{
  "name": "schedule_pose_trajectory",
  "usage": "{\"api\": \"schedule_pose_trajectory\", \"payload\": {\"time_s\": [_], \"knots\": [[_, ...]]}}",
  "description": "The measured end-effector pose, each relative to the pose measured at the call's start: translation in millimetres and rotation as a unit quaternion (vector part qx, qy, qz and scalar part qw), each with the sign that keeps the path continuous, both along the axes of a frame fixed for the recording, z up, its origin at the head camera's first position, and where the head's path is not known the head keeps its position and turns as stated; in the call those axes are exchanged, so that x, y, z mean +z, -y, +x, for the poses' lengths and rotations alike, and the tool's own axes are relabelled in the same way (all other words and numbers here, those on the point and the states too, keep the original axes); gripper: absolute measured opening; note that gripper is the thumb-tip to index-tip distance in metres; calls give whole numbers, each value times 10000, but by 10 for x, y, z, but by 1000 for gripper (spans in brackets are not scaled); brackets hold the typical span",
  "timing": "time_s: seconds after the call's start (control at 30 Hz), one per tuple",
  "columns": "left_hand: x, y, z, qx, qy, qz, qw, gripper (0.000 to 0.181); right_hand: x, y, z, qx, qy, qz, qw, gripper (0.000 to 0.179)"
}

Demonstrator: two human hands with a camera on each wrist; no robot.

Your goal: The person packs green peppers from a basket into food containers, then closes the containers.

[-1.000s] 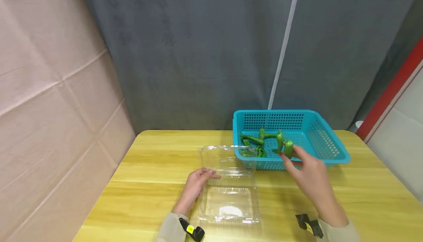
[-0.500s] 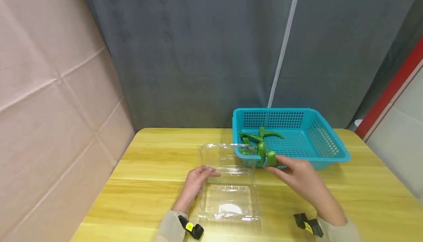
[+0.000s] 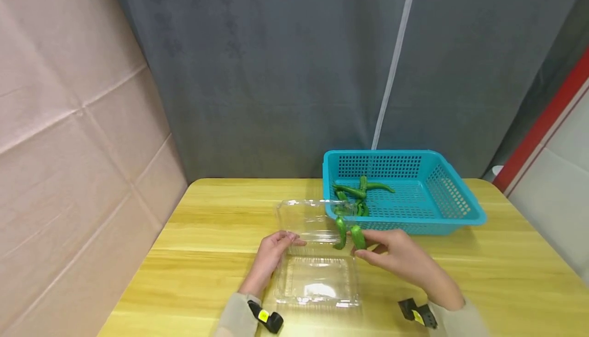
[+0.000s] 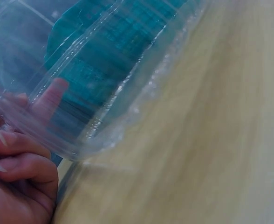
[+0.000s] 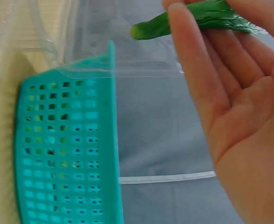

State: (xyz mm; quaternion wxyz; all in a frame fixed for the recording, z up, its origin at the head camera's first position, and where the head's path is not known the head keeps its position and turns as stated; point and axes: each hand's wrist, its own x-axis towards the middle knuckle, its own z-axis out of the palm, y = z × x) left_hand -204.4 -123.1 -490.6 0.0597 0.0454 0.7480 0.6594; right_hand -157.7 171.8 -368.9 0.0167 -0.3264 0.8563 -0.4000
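In the head view my right hand (image 3: 398, 257) pinches green chili peppers over the right side of an open clear plastic clamshell container (image 3: 296, 270). Two green pieces show there, a plump pepper (image 3: 358, 238) at the fingertips and a thinner curved pepper (image 3: 340, 230) beside it. Only one wrinkled green pepper (image 5: 155, 27) is visible between the fingers in the right wrist view. My left hand (image 3: 272, 252) grips the container's left edge near its hinge, thumb on top. Through the clear plastic (image 4: 123, 88), one of its fingers shows in the left wrist view.
A turquoise perforated basket (image 3: 414, 221) stands behind and to the right of the container on the wooden table (image 3: 221, 224). Several green peppers (image 3: 352, 191) lie in its left part. The raised lid (image 3: 299, 214) overlaps the basket's front left corner in view. A grey curtain (image 3: 276, 96) hangs behind.
My right hand has carried the peppers out from over the basket, leftward and toward me, to the container. The left hand keeps its grip in the same place.
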Motion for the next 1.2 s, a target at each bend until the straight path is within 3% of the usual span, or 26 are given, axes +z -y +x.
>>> {"api": "schedule_pose_trajectory", "payload": {"time_s": [0.23,0.53,0.87,0.97,1.07,1.2], "knots": [[-38,6,17,88,26,-12,10000,33,-93,89,-9,416,282,111,9987,33],[-39,9,32,53,24,-40,10000,33,-237,280,4,1077,378,440,9925,15],[-26,6,17,-33,-87,-43,9999,36,-363,465,13,1303,765,660,9863,9],[-23,6,13,-36,-83,18,10000,33,-385,484,6,1406,684,762,9848,15],[13,5,20,-70,-88,120,9999,30,-410,501,0,1532,554,784,9835,20],[167,-8,81,-150,-102,190,9997,29,-435,537,3,1638,473,837,9818,14]]}}
